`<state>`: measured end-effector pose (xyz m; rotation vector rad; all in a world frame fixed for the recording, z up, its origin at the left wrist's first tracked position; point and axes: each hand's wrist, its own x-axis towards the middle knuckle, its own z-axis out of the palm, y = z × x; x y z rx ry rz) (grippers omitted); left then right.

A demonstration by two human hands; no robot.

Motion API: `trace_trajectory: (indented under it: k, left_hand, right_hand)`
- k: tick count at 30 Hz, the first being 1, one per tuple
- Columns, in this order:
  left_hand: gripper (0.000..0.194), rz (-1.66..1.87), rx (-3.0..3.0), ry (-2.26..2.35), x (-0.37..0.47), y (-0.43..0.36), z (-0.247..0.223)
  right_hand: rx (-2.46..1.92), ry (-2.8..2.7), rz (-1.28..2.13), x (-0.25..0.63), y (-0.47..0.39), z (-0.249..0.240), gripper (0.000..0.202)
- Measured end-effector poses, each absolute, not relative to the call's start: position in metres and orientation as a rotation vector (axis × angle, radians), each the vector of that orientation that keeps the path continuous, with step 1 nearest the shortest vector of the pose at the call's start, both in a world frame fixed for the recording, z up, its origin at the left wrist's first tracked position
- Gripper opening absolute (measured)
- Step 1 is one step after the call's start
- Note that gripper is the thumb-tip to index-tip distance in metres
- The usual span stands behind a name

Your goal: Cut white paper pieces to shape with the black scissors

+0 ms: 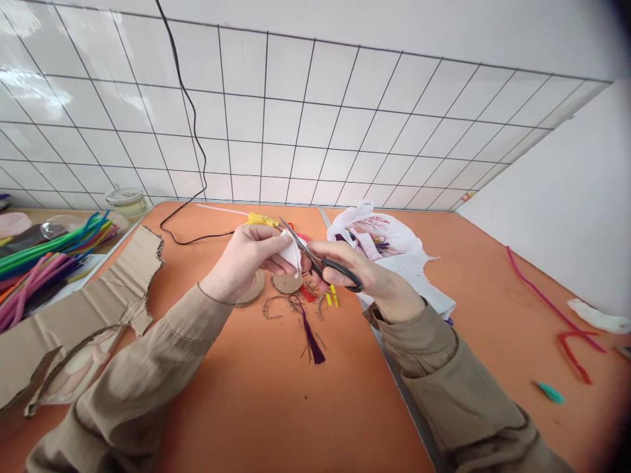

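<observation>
My left hand [259, 253] pinches a small white piece [292, 253], which looks like cloth or paper. In my right hand [352, 266] are scissors [340, 266] with black handles, their blades pointing up and to the left against the white piece. Whether the blades are cutting into it I cannot tell. Below the hands lie round cardboard discs [287, 283], brown cardboard scraps [272, 309] and a dark purple tassel [314, 343]. A yellow glue gun [262, 219] sits just behind my left hand, partly hidden.
A white plastic bag [409, 243] with craft bits stands at the right. Torn cardboard [93, 282] and colourful pipe cleaners [44, 263] lie at the left. A black cable [192, 131] hangs down the tiled wall. Red pipe cleaners [552, 299] and a green feather [550, 392] lie far right.
</observation>
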<state>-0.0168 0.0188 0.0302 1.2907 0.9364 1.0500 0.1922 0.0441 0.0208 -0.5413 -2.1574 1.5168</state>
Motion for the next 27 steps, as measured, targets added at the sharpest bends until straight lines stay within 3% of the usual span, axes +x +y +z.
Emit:
trace_trajectory:
  k: [27]
  left_hand:
    - [0.025,1.078,1.267,0.889,-0.0182,0.0204,0.0274]
  right_hand:
    - [-0.565,-2.117,1.516,0.1930,0.0443,0.0185,0.054]
